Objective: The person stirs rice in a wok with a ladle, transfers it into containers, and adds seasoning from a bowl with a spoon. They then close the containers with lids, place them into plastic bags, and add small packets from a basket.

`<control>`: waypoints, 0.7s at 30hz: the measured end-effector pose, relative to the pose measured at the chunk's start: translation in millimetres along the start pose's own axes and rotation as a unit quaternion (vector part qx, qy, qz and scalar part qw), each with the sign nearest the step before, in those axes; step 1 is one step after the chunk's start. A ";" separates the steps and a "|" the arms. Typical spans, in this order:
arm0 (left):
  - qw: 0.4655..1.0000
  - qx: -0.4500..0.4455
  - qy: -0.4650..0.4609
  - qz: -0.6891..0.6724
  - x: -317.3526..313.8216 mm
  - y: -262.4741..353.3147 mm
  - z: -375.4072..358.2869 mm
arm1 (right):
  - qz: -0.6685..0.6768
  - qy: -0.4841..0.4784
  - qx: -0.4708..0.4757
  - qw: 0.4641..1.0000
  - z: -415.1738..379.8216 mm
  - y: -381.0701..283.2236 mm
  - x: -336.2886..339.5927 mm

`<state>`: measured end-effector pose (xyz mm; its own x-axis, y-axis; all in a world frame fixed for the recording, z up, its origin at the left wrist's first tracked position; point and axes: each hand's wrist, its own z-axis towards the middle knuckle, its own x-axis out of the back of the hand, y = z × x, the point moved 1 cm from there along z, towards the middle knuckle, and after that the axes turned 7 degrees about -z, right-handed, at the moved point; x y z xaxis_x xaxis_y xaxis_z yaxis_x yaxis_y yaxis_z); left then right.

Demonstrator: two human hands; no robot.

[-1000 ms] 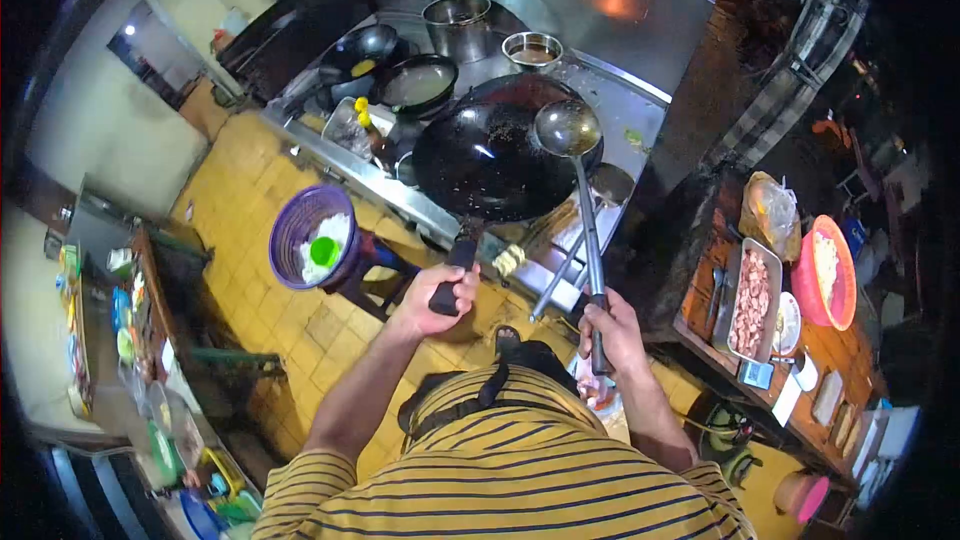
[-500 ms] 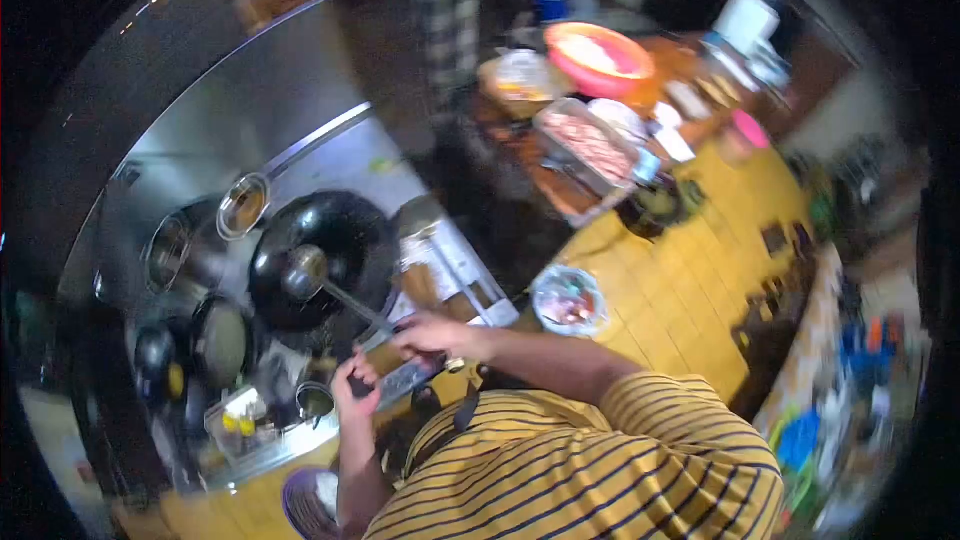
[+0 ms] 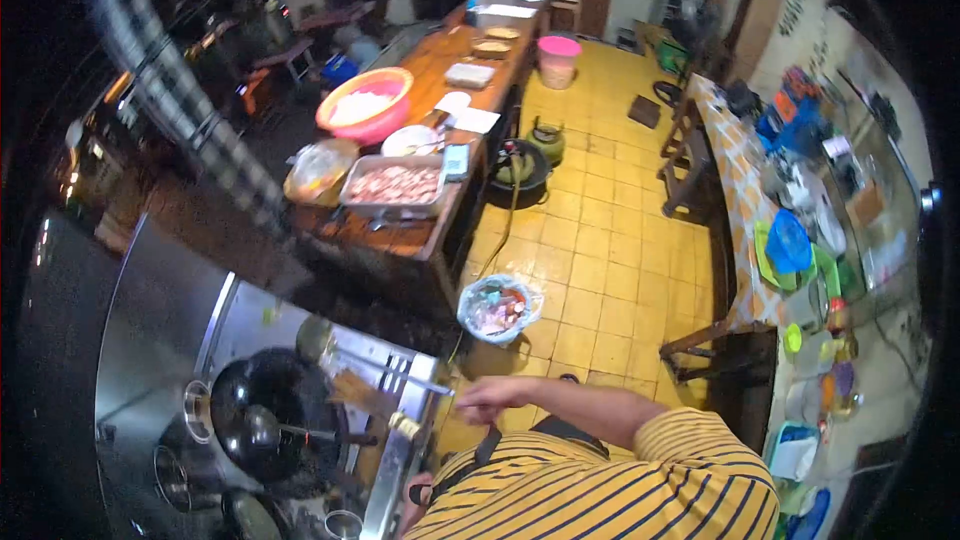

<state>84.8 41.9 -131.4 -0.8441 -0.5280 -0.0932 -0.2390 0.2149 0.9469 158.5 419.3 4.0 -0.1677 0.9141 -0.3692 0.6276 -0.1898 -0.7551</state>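
1. One hand shows: the right hand (image 3: 487, 399), empty, fingers loosely extended, hovers beside the stove edge; the left hand is out of view.
2. Left of that hand, a round black wok (image 3: 262, 410) holds a steel ladle (image 3: 268, 429), untouched.
3. Beyond the wok, a rectangular metal tray (image 3: 394, 185) of pinkish meat sits on a wooden table (image 3: 400, 238).
4. No writing is legible.

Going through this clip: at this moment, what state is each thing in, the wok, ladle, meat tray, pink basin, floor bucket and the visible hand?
wok: on the stove, ladle inside
ladle: resting in the wok, not held
meat tray: filled, uncovered
pink basin: filled with white contents
floor bucket: bag-lined, holding scraps
right hand: open, holding nothing
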 end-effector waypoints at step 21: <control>0.897 0.273 -0.317 0.145 -350.8 72.3 536.2 | 0.478 0.519 -0.006 0.709 -306.2 372.6 76.1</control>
<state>106.2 683.1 -195.2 -0.9706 0.1516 -0.1872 -0.0181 0.7290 0.6843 612.4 527.8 -139.5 0.9840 0.1426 -0.1066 0.0850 -0.9022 -0.4228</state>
